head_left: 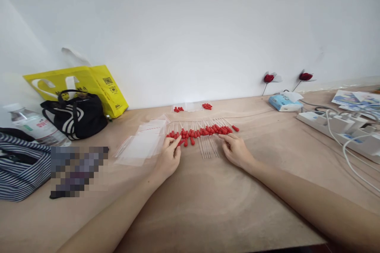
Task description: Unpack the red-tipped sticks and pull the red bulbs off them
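Note:
A row of several clear droppers with red rubber bulbs (pixel 204 131) lies across the middle of the wooden table (pixel 208 205). My left hand (pixel 169 157) rests at the row's left end, fingers curled, pinching one red-bulbed dropper (pixel 180 142). At the right side of the row, my right hand (pixel 236 149) has its fingers bent, the tips touching the thin clear tubes (pixel 212 146). A stack of clear plastic bags (pixel 142 144) lies just left of my left hand. Two small heaps of loose red bulbs (pixel 207 106) sit farther back near the wall.
At the left stand a yellow bag (pixel 89 83), a black handbag (pixel 75 114), a water bottle (pixel 35 126) and a striped bag (pixel 20 170). At the right are a tissue pack (pixel 283 102), power strips with white cables (pixel 341 126), leaflets and two red paper flowers (pixel 305 76).

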`<state>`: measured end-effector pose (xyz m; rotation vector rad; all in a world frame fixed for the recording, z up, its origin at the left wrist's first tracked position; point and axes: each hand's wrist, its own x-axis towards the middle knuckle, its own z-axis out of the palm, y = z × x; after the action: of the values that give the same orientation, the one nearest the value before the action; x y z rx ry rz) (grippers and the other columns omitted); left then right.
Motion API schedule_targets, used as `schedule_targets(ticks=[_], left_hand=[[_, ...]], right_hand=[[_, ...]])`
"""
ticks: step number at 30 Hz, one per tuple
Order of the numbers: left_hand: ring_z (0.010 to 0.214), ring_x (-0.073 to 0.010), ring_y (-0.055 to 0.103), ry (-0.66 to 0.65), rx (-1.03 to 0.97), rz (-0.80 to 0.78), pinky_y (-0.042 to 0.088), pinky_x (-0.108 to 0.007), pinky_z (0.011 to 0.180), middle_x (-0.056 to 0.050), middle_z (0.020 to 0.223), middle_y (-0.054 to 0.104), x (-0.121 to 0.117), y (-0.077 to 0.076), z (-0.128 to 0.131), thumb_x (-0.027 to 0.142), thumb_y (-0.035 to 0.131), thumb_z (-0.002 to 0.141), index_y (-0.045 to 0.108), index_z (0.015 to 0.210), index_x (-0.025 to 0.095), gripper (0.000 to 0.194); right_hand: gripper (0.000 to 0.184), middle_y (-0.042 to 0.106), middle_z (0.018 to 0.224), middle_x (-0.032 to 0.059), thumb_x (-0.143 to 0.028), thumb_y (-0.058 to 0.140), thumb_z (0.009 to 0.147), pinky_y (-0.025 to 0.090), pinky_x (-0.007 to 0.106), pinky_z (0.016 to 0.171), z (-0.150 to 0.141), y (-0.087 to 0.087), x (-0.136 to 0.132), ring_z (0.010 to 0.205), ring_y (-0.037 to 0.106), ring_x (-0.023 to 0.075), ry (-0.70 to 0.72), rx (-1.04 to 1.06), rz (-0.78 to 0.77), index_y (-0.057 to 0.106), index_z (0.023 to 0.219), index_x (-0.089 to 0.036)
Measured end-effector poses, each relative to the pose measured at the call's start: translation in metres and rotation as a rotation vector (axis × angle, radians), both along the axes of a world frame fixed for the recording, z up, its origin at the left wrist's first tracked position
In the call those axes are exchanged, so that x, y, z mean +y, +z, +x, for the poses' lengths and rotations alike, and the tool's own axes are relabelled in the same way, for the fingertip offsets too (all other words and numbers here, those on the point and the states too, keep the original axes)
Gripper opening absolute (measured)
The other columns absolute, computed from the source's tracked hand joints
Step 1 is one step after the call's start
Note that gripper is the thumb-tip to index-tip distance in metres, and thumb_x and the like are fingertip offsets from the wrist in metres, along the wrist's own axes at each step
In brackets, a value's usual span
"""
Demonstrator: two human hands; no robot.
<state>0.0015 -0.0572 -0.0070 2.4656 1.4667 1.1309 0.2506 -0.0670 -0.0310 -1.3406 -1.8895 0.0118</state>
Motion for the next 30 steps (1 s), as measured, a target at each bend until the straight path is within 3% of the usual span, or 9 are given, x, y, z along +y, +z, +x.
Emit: schedule_targets(ticks=[5, 12, 18, 23, 30], left_hand=[[0.067, -0.0141, 0.054, 0.103, 0.026, -0.099, 0.047, -0.028, 0.066, -0.002, 0.077, 0.055, 0.013, 0.005, -0.001, 0.026, 0.050, 0.076, 0.052, 0.109, 0.016, 0.034], [0.085, -0.0203, 0.055, 0.148, 0.133, 0.015, 0.041, -0.034, 0.079, -0.004, 0.086, 0.062, 0.016, 0.014, 0.001, 0.039, 0.057, 0.072, 0.059, 0.095, 0.019, 0.031], [0.088, -0.0247, 0.056, 0.291, 0.279, -0.159, 0.035, -0.039, 0.079, -0.002, 0.083, 0.066, 0.043, 0.033, 0.009, 0.046, 0.052, 0.072, 0.058, 0.098, 0.023, 0.035], [0.087, -0.0237, 0.058, 0.339, 0.309, -0.203, 0.034, -0.039, 0.080, -0.002, 0.078, 0.068, 0.058, 0.033, 0.027, 0.043, 0.050, 0.072, 0.060, 0.084, 0.023, 0.026], [0.082, -0.0232, 0.060, 0.435, 0.283, -0.149, 0.035, -0.040, 0.081, -0.003, 0.075, 0.069, 0.059, 0.031, 0.035, 0.031, 0.050, 0.070, 0.063, 0.077, 0.021, 0.018]], right_hand=[[0.016, 0.061, 0.072, 0.0024, -0.012, 0.043, 0.070, 0.035, 0.030, 0.069, -0.002, -0.001, 0.007, 0.069, 0.055, 0.0155, -0.063, -0.003, -0.059, 0.055, 0.080, -0.017], [0.015, 0.058, 0.063, 0.0033, -0.016, 0.044, 0.074, 0.036, 0.026, 0.061, -0.007, 0.001, 0.007, 0.061, 0.053, 0.0147, 0.026, -0.042, -0.049, 0.058, 0.071, -0.018], [0.020, 0.061, 0.066, 0.0032, -0.019, 0.041, 0.080, 0.036, 0.026, 0.061, -0.010, 0.003, 0.005, 0.062, 0.054, 0.0138, 0.124, -0.043, -0.024, 0.061, 0.076, -0.018], [0.017, 0.064, 0.078, 0.0032, -0.021, 0.046, 0.080, 0.033, 0.033, 0.075, -0.008, 0.000, 0.002, 0.075, 0.058, 0.0155, 0.102, -0.009, 0.061, 0.062, 0.085, -0.020], [0.016, 0.063, 0.084, 0.0034, -0.020, 0.047, 0.078, 0.031, 0.037, 0.078, -0.005, -0.001, 0.001, 0.081, 0.058, 0.0164, 0.083, 0.012, 0.123, 0.063, 0.081, -0.022]])
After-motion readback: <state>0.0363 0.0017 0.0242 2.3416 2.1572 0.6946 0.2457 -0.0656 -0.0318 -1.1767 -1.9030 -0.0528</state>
